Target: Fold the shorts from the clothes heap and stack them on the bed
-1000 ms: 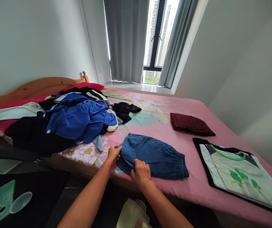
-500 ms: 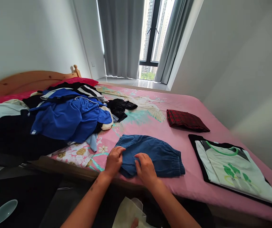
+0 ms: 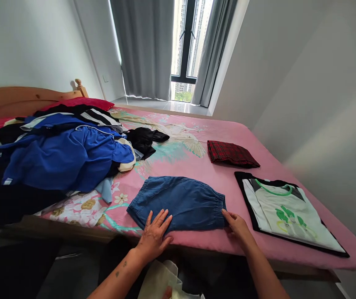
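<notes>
A pair of blue denim pants (image 3: 178, 199) lies folded lengthwise near the front edge of the bed, its gathered elastic end toward the right. My left hand (image 3: 154, 238) rests flat with fingers spread on the lower left part of the pants. At the right end, my right hand (image 3: 235, 224) pinches the gathered edge between thumb and fingers. To the right, a white T-shirt with a green collar and green print (image 3: 290, 207) lies folded on a black garment (image 3: 243, 195).
A heap of unfolded clothes, with a blue garment (image 3: 62, 158) on top, covers the left of the bed. A black garment (image 3: 145, 139) lies beside it. Farther back is a folded red plaid garment (image 3: 230, 153). The pink bed sheet (image 3: 190, 164) ends at the front edge.
My left hand has flattened onto the pants. My right hand has moved right from their middle to the gathered end and pinched it. The view has turned slightly right.
</notes>
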A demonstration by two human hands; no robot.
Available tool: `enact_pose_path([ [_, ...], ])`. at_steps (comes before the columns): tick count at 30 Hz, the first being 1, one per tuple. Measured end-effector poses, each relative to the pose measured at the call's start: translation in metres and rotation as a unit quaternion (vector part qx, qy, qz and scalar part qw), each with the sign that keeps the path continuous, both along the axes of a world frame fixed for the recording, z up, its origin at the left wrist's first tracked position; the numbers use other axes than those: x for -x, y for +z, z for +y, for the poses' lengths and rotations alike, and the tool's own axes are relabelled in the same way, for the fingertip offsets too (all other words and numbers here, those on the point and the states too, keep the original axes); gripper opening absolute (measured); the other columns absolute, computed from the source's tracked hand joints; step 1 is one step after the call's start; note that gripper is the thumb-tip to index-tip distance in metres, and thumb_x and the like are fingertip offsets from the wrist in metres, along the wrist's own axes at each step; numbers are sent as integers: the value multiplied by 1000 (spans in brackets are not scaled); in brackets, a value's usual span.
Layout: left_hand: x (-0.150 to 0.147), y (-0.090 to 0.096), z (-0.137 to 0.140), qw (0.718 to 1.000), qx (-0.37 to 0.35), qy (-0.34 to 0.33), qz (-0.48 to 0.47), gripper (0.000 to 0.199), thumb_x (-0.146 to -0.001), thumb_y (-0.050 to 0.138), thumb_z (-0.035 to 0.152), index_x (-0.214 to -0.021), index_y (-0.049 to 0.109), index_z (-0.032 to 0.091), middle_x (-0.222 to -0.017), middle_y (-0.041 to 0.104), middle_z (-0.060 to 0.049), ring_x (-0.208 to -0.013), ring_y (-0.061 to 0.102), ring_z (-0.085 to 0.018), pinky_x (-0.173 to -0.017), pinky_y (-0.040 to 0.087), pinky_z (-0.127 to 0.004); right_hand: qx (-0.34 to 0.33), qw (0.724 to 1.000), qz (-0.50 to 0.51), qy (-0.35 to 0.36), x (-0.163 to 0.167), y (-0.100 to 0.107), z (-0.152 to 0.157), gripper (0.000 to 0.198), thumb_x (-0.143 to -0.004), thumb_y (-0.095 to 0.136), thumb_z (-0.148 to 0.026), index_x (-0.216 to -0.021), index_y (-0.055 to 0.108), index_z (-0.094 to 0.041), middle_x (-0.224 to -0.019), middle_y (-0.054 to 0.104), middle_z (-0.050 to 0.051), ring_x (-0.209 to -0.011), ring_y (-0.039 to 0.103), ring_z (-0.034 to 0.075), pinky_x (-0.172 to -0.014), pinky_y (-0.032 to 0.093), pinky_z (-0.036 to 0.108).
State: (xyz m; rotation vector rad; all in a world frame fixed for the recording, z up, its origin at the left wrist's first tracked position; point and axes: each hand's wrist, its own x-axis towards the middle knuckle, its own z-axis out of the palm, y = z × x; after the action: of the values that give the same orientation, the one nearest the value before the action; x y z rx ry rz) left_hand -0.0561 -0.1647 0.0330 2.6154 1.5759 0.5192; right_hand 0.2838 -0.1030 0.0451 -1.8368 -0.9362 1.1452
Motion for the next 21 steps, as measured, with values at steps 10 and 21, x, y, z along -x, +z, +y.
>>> enact_pose_path([
  [10,-4,19,-6,999,46,24,-12,62,-72,42,2,-130,51,18,-137,52,-9,-127,48,-24,-106,37,-50,9,972,232,25,9,14,15,47,-57,74,-43,-93,65,-14,-88,71,9,-75,66,23,-59,54,32],
  [21,-54,40,-38,987,95,-21,-128,22,-84,57,25,-104,68,23,-109,69,-6,-100,62,-22,-89,51,-39,18,945,319,-67,-54,-5,-36,42,-49,83,-30,-86,68,-15,-86,72,8,-89,67,30,-81,55,42],
])
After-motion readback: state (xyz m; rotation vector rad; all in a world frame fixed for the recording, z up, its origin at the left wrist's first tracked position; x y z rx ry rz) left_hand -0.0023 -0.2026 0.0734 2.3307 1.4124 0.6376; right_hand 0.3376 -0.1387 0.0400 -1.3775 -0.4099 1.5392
